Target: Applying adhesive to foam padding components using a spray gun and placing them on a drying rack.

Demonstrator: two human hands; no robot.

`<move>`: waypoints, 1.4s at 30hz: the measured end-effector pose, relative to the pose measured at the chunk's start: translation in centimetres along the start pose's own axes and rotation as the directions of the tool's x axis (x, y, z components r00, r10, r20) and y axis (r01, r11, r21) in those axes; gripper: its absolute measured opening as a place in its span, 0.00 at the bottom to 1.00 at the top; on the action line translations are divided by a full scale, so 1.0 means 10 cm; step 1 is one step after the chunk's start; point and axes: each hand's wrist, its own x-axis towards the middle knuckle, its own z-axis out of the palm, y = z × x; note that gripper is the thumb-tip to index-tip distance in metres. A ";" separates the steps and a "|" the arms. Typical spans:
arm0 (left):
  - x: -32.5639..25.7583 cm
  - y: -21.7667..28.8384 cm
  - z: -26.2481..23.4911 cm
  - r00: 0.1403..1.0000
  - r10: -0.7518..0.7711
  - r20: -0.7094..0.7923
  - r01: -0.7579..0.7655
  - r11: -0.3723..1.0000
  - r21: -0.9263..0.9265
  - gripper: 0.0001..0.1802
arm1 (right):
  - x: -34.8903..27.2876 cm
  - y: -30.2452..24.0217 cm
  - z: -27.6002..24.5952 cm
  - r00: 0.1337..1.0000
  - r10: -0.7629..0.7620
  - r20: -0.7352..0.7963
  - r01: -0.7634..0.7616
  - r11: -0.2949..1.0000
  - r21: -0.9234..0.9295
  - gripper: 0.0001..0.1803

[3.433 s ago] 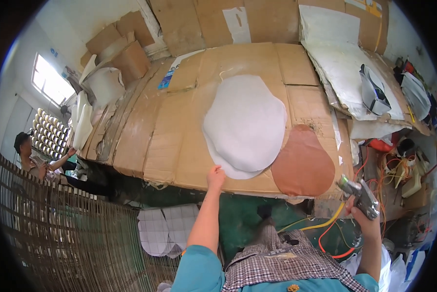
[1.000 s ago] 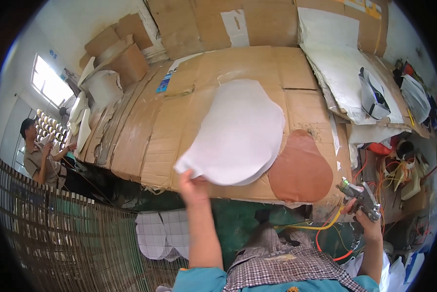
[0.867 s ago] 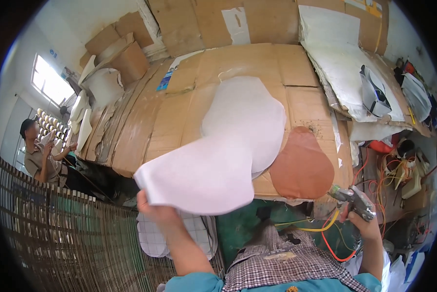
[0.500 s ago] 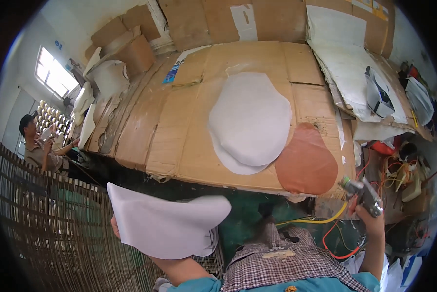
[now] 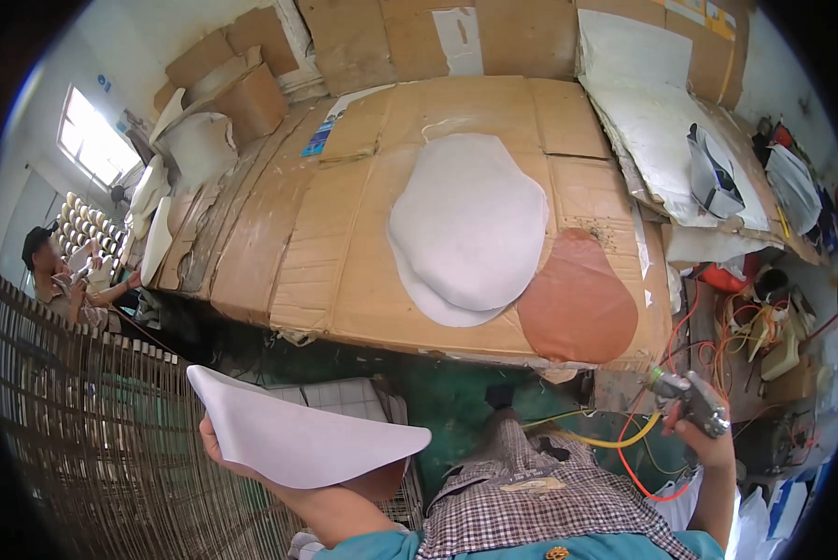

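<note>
My left hand is closed on the edge of a pale grey-white sheet, which is curved and lies partly over my forearm. A brown underside shows at its lower right. Most of that hand's fingers are hidden behind the sheet. My right hand grips a metal spray gun by its handle, off the table's right front corner. Pale rounded sheets overlap in a stack on the cardboard-covered table. Beside them, near the front edge, lies a reddish-brown rounded piece.
A yellow hose and an orange hose hang near my right hand. Slatted racks stand at left, and a wire rack sits behind the held sheet. A co-worker is at far left. A side table holds papers.
The held sheet has tilted and dropped slightly, showing its brown underside and uncovering the wire rack behind it. The spray gun stays in my right hand, slightly lower. The whole view has shifted a little.
</note>
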 end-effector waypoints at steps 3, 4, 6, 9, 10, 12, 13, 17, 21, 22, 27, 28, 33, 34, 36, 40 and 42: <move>-0.10 0.02 0.26 0.992 -0.070 -0.107 0.056 0.990 -0.126 0.23 | 0.12 0.05 0.18 0.998 0.032 0.049 -0.034 0.999 0.041 0.33; -0.14 0.03 0.36 0.986 -0.095 -0.139 0.071 0.983 -0.167 0.23 | 0.18 0.07 0.26 0.999 0.010 0.043 -0.014 0.997 0.076 0.33; -0.17 0.05 0.44 0.978 -0.117 -0.172 0.081 0.975 -0.205 0.22 | 0.31 0.05 0.38 1.000 0.024 -0.003 -0.023 0.990 0.141 0.30; -0.21 0.08 0.57 0.984 -0.104 -0.147 0.074 0.978 -0.194 0.22 | 0.48 0.08 0.46 0.975 -0.060 -0.213 0.089 0.988 0.129 0.23; -0.21 0.07 0.56 0.984 -0.102 -0.148 0.072 0.979 -0.192 0.22 | 0.48 0.08 0.42 0.976 -0.059 -0.212 0.088 0.987 0.132 0.23; -0.20 0.04 0.53 0.994 -0.082 -0.070 0.069 0.982 -0.177 0.22 | 0.47 0.11 0.27 0.965 -0.042 -0.260 0.056 0.997 0.046 0.24; -0.21 0.06 0.56 0.994 -0.082 -0.069 0.068 0.982 -0.176 0.22 | 0.44 0.09 0.24 0.965 -0.015 -0.263 0.040 0.995 0.088 0.28; -0.16 -0.03 0.55 0.972 -0.232 -0.049 0.225 0.967 -0.122 0.22 | 0.23 0.06 0.12 0.995 0.024 -0.093 -0.021 0.999 0.038 0.34; -0.29 0.08 0.80 0.931 -0.363 0.044 0.360 0.889 -0.283 0.22 | 0.22 0.11 0.17 0.983 0.030 -0.182 -0.017 0.997 0.074 0.33; -0.27 0.05 0.80 0.929 -0.366 0.052 0.365 0.887 -0.282 0.22 | 0.23 0.09 0.17 0.981 0.030 -0.190 -0.016 0.997 0.074 0.33; -0.30 0.05 1.01 0.934 -0.349 -0.076 0.325 0.919 -0.224 0.19 | 0.14 0.05 0.09 0.989 -0.009 -0.146 0.009 1.000 0.000 0.32; -0.28 0.01 0.96 0.933 -0.352 -0.077 0.329 0.918 -0.221 0.19 | 0.12 0.05 0.10 0.980 -0.001 -0.197 -0.004 1.000 -0.023 0.32; -0.24 -0.04 0.95 0.968 -0.218 -0.126 0.204 0.973 -0.112 0.19 | 0.07 0.02 -0.04 0.978 0.052 -0.202 -0.052 0.999 0.004 0.30; -0.25 -0.04 0.99 0.968 -0.219 -0.125 0.205 0.972 -0.112 0.19 | 0.07 0.03 -0.03 0.978 0.051 -0.204 -0.052 0.999 0.004 0.30; -0.25 -0.04 1.06 0.951 -0.287 -0.117 0.261 0.945 -0.195 0.15 | 0.09 0.01 0.04 0.995 0.082 -0.050 -0.081 0.997 0.019 0.30; -0.25 -0.04 1.08 0.927 -0.357 -0.117 0.319 0.913 -0.254 0.15 | 0.39 0.13 0.23 0.998 -0.012 -0.065 0.020 0.992 0.123 0.29; -0.22 -0.12 0.96 0.946 -0.324 0.007 0.319 0.925 -0.207 0.18 | 0.53 0.09 0.28 0.994 -0.035 -0.101 0.049 0.989 0.137 0.25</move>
